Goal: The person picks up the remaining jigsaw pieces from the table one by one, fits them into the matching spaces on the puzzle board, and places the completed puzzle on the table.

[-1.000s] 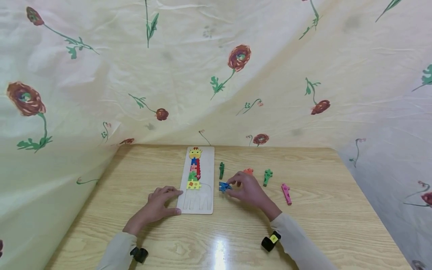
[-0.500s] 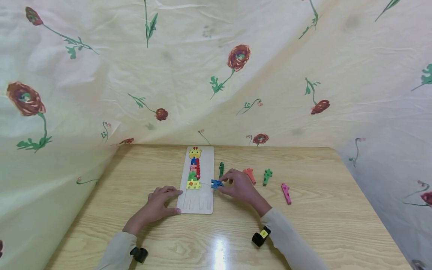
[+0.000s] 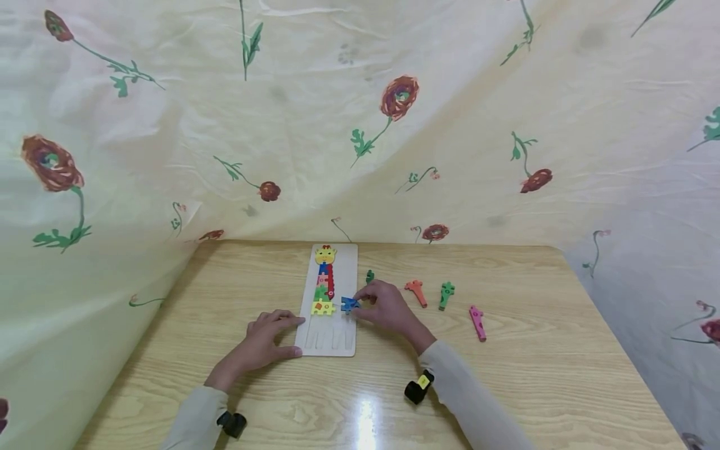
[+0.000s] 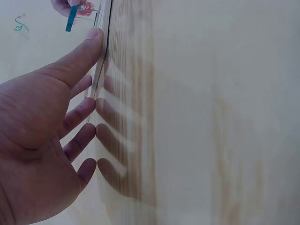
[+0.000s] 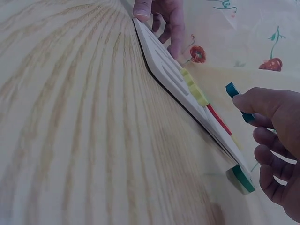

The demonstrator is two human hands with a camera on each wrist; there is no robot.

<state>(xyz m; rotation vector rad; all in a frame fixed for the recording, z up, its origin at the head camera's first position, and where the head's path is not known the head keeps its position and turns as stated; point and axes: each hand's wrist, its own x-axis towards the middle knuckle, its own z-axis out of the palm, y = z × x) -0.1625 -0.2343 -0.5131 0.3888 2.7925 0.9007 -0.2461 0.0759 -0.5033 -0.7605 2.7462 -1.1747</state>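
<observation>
A pale puzzle board (image 3: 345, 269) lies on the table with giraffe pieces set in it: a yellow head, a coloured neck, a red mane and a yellow body piece (image 3: 323, 308). My right hand (image 3: 388, 306) pinches a blue puzzle piece (image 3: 348, 304) between thumb and fingertips, over the board's right part. In the right wrist view that blue piece (image 5: 231, 90) is held above the board, apart from it. My left hand (image 3: 261, 340) rests at the board's lower left edge, thumb and fingers outstretched and touching it. Empty leg-shaped recesses show at the board's bottom.
Right of the board lie loose puzzle pieces: a dark green one (image 3: 369, 275) partly hidden by my right hand, an orange one (image 3: 416, 292), a green one (image 3: 446, 295) and a pink one (image 3: 477, 323). Flowered cloth (image 3: 315, 125) hangs behind the wooden table (image 3: 534, 362).
My right hand has carried the blue puzzle piece leftward from the table to over the board. The orange piece is now uncovered. My left hand has stayed in place.
</observation>
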